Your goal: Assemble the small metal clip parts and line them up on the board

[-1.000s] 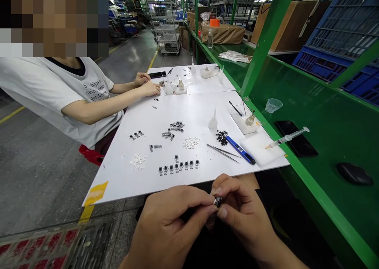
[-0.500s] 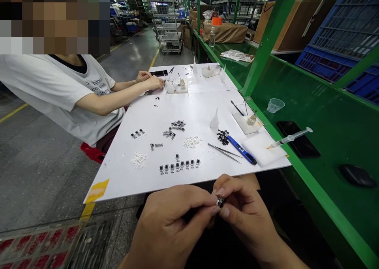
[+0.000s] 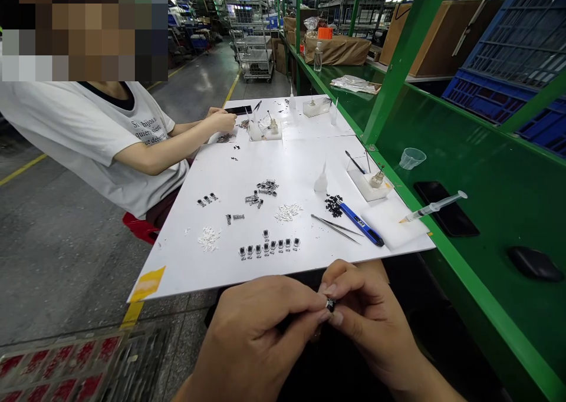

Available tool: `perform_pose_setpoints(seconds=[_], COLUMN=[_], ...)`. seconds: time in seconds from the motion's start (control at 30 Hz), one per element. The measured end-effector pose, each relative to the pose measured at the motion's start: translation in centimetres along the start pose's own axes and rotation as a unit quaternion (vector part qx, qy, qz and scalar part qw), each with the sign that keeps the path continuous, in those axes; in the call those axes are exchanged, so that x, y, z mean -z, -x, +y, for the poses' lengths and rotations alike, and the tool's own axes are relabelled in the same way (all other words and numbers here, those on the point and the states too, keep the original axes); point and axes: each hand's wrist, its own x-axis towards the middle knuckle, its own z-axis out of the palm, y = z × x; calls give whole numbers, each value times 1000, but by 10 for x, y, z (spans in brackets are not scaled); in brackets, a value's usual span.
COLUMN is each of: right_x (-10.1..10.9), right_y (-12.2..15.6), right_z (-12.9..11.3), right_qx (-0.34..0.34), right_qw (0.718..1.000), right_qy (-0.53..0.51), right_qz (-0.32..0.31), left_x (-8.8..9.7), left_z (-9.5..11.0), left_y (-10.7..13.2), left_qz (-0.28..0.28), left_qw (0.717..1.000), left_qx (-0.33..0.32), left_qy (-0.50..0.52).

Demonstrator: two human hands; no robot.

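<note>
Between my fingertips, just off the table's near edge, is a small black and silver part [image 3: 331, 305]; most of it is covered. My left hand [image 3: 269, 331] pinches it from the left, and my right hand [image 3: 371, 319] grips it from the right. Beyond my hands, similar black and silver parts [image 3: 266, 249] stand in a row on the white table [image 3: 186, 272]. A loose heap of such parts [image 3: 267, 187] lies farther back. White slivers form two piles, one near the middle [image 3: 288, 212] and another at left [image 3: 209, 239]. Small black pieces [image 3: 333, 206] lie beside a blue utility knife [image 3: 360, 224] and tweezers [image 3: 338, 228].
A syringe [image 3: 433, 206] rests on a white foam pad [image 3: 395, 228] at right. Behind it stands a clear holder [image 3: 370, 185] with a small jar. A squeeze bottle [image 3: 321, 179] stands mid-table. A co-worker [image 3: 132, 131] sits at left. A green post [image 3: 402, 66] rises at right.
The part between my fingertips has turned slightly, while my hands keep almost the same place. The co-worker's hands have drawn back a little toward the left.
</note>
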Motion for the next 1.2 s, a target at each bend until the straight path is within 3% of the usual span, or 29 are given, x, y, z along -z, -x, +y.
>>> perform_pose_setpoints(seconds=[0.4,0.67,1.2], right_x=[-1,1,4], right_y=[-2,-2,-3], right_z=[0,6,10], right_qx=[-5,-48,-111], right_qw=[994,996,982], right_qy=[59,-30,-150], right_qz=[88,66,31], left_x=[-4,-1,-5], left_z=[-7,-9,2], left_y=[-4,-7,-10], left_qz=[-44,-64,-37], left_qw=[994,988,994], left_qx=[88,123,94], left_qy=[36,74,51])
